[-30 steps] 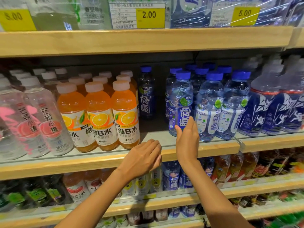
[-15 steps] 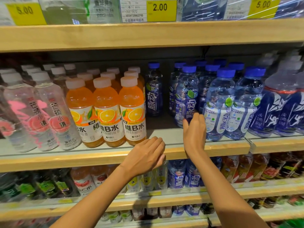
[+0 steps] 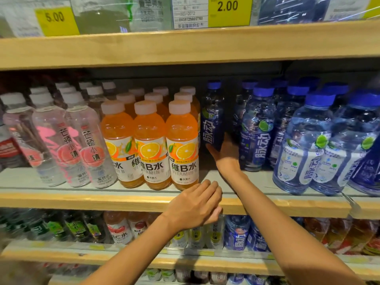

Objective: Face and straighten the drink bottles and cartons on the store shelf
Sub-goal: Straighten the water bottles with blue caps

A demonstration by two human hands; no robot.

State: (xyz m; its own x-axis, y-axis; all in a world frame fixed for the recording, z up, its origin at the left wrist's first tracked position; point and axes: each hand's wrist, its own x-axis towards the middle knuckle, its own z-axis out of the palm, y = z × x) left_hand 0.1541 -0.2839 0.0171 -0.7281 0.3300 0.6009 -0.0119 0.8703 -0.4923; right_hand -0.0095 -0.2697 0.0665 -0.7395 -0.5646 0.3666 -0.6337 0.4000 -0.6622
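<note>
Store shelving with wood lips; middle shelf (image 3: 61, 199) is the working level.

- Lone blue bottle (image 3: 212, 120): upright, set well back in the gap between the orange bottles (image 3: 182, 145) and the blue row (image 3: 257, 128), label facing front.
- Right hand (image 3: 226, 155): reached deep into that gap, at the bottle's base. Thumb (image 3: 209, 149) lies across the lower front, palm on the right side, so it cups the base. Other fingers are hidden behind the bottle; can't tell how far they wrap.
- Left hand (image 3: 195, 204): palm down on the shelf lip just beside the front-right orange bottle. Fingers pressed together, slightly bent, holding nothing.
- Orange bottles: three columns, fronts flush, labels forward.
- Clear bottles (image 3: 90, 140) with pink labels at left, leaning in the wide-angle view.
- Big blue bottles (image 3: 304, 145) at the front right.
- Price tags (image 3: 228, 11) on the top shelf: 5.00, 2.00.
- Lower shelf (image 3: 123, 262): mixed small bottles, blurred.
</note>
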